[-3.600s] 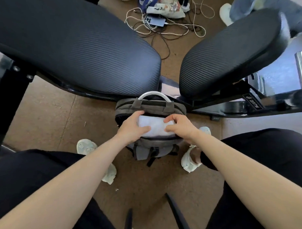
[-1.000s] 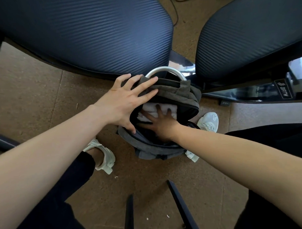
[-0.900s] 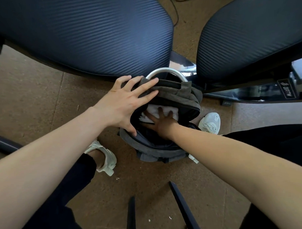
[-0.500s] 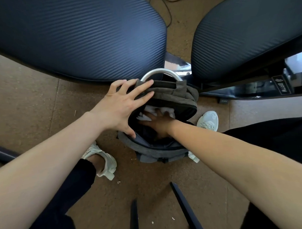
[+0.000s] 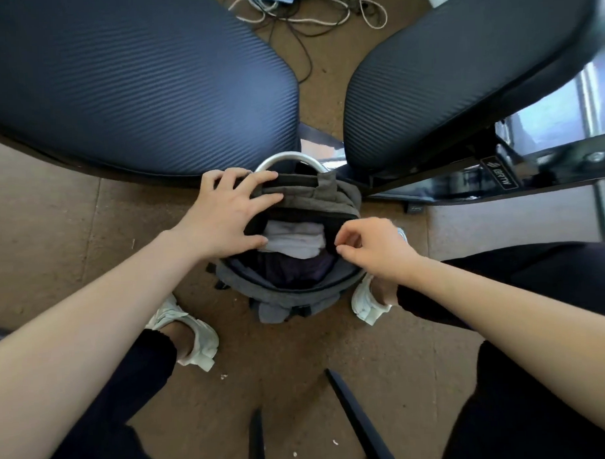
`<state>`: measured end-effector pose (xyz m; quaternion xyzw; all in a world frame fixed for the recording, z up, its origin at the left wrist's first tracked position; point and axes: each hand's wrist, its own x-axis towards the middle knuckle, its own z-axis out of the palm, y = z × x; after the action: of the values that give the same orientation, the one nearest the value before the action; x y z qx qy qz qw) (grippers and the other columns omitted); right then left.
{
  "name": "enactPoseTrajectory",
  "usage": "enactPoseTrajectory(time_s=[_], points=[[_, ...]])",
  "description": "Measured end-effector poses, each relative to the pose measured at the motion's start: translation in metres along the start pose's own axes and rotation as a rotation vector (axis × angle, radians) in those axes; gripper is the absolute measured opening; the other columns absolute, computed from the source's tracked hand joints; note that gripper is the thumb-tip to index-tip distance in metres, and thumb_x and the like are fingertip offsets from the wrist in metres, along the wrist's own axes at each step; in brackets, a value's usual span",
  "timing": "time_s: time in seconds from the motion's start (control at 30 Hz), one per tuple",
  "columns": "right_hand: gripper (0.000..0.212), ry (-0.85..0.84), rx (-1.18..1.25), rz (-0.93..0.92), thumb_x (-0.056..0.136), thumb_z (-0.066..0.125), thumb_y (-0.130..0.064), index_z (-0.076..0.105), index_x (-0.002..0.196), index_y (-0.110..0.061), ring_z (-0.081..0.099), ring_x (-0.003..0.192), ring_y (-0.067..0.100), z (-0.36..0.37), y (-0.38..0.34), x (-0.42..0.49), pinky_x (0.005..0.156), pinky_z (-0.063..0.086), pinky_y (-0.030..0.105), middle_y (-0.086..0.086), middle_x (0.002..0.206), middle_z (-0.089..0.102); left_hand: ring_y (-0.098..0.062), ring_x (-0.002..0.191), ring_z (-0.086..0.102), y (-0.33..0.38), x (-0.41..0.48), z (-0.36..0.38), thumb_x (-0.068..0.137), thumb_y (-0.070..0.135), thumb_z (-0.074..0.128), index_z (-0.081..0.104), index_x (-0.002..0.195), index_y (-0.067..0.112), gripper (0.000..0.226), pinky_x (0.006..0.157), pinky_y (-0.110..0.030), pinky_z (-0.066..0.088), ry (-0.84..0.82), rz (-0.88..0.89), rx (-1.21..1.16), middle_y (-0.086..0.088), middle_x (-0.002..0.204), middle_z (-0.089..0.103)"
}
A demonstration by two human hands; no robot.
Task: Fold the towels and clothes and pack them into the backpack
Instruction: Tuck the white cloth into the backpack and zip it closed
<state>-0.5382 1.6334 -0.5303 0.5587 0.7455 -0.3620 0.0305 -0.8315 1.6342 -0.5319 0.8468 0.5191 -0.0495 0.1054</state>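
Note:
A grey backpack [image 5: 296, 296] stands open on the floor between my feet. Inside it lie a folded white towel [image 5: 294, 240] and dark purple clothing [image 5: 295, 269] in front of the towel. My left hand [image 5: 225, 215] rests with spread fingers on the backpack's top flap, thumb at the left rim of the opening. My right hand [image 5: 370, 247] is outside the bag at the right rim. Its fingers are curled, with thumb and forefinger close together at the rim's edge. Whether they pinch anything is not visible.
Two black ribbed pads [image 5: 135, 84] [image 5: 460, 69] of an exercise bench stand just behind the backpack, which has a metal loop handle [image 5: 285, 159]. Cables [image 5: 307, 12] lie on the brown floor beyond. Black bars [image 5: 359, 423] cross the floor near me.
My right hand has come out of the backpack and now sits at its right rim. The white towel lies uncovered inside. My left hand stays on the flap.

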Motion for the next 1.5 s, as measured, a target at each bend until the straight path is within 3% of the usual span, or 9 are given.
enactPoseTrajectory(time_s=[0.2, 0.33, 0.47, 0.63, 0.7, 0.87, 1.03, 1.17, 1.5], points=[[0.017, 0.249, 0.375, 0.306, 0.084, 0.08, -0.024, 0.064, 0.085, -0.026, 0.062, 0.079, 0.012, -0.011, 0.036, 0.006, 0.071, 0.052, 0.029, -0.004, 0.084, 0.066, -0.03, 0.112, 0.056, 0.005, -0.006, -0.007, 0.084, 0.014, 0.076, 0.07, 0.113, 0.021, 0.031, 0.093, -0.048, 0.047, 0.233, -0.061, -0.378, -0.002, 0.131, 0.058], [0.029, 0.343, 0.416, 0.15, 0.084, 0.081, -0.025, 0.058, 0.102, -0.025, 0.055, 0.086, 0.006, -0.011, 0.028, 0.014, 0.078, 0.047, 0.024, -0.006, 0.097, 0.058, -0.019, 0.08, 0.057, 0.0, -0.029, -0.011, 0.079, -0.003, 0.06, 0.061, 0.08, 0.022, 0.025, 0.077, -0.038, 0.05, 0.406, -0.441, -0.574, 0.004, 0.09, 0.061], [0.058, 0.308, 0.185, -0.257, 0.076, 0.08, -0.052, 0.059, 0.12, -0.022, 0.048, 0.111, 0.02, -0.014, -0.023, 0.009, 0.098, 0.044, 0.035, 0.002, 0.12, 0.051, -0.025, 0.085, 0.072, -0.029, -0.049, 0.023, 0.074, 0.015, 0.058, 0.07, 0.068, 0.03, 0.02, 0.087, -0.045, 0.059, 0.093, -0.896, -0.795, 0.006, 0.077, 0.075], [0.09, -0.096, -0.371, -0.55, 0.063, 0.058, -0.089, 0.056, 0.135, -0.035, 0.008, 0.152, 0.035, 0.003, -0.068, -0.001, 0.12, 0.016, 0.055, 0.003, 0.165, 0.018, -0.028, 0.11, 0.067, -0.032, -0.058, 0.066, 0.083, -0.002, 0.06, 0.067, 0.106, 0.022, 0.034, 0.096, -0.048, 0.058, -0.143, -0.934, -1.013, 0.001, 0.108, 0.072], [0.077, -0.156, -0.545, -0.608, 0.067, 0.06, -0.086, 0.063, 0.124, -0.034, 0.008, 0.152, 0.039, 0.008, -0.071, -0.001, 0.12, 0.014, 0.057, 0.005, 0.165, 0.024, -0.026, 0.109, 0.066, -0.025, -0.055, 0.072, 0.087, -0.006, 0.056, 0.061, 0.12, 0.019, 0.042, 0.094, -0.043, 0.056, -0.19, -0.946, -1.118, -0.003, 0.111, 0.07], [0.014, -0.078, -0.559, -0.646, 0.084, 0.074, -0.043, 0.069, 0.077, -0.032, 0.032, 0.142, 0.038, 0.011, -0.069, 0.01, 0.109, 0.026, 0.057, 0.001, 0.145, 0.054, -0.021, 0.068, 0.054, -0.022, -0.051, 0.077, 0.094, -0.009, 0.047, 0.068, 0.095, 0.007, 0.027, 0.067, -0.032, 0.048, -0.302, -0.926, -1.177, -0.004, 0.069, 0.061], [0.01, 0.019, -0.586, -0.549, 0.088, 0.072, -0.032, 0.068, 0.089, -0.023, 0.028, 0.144, 0.045, 0.012, -0.061, 0.024, 0.106, 0.029, 0.063, 0.009, 0.155, 0.042, -0.021, 0.093, 0.065, -0.024, -0.05, 0.082, 0.106, 0.015, 0.049, 0.064, 0.115, 0.016, 0.018, 0.089, -0.038, 0.055, -0.299, -0.973, -1.198, -0.006, 0.099, 0.066], [0.01, 0.147, -0.583, -0.433, 0.09, 0.07, -0.025, 0.066, 0.094, -0.017, 0.03, 0.143, 0.051, 0.012, -0.052, 0.038, 0.099, 0.034, 0.064, 0.014, 0.16, 0.036, -0.018, 0.096, 0.071, -0.026, -0.05, 0.092, 0.104, 0.03, 0.06, 0.059, 0.126, 0.023, 0.024, 0.081, -0.032, 0.058, -0.288, -1.021, -1.377, 0.001, 0.118, 0.07], [0.016, 0.33, -0.557, -0.435, 0.09, 0.071, -0.023, 0.071, 0.103, -0.014, 0.056, 0.111, 0.034, 0.001, -0.044, 0.076, 0.084, 0.043, 0.049, 0.01, 0.122, 0.064, -0.013, 0.069, 0.059, -0.034, -0.048, 0.078, 0.103, 0.018, 0.059, 0.065, 0.106, 0.016, 0.007, 0.063, -0.024, 0.046, -0.245, -1.054, -1.329, -0.001, 0.087, 0.067]])
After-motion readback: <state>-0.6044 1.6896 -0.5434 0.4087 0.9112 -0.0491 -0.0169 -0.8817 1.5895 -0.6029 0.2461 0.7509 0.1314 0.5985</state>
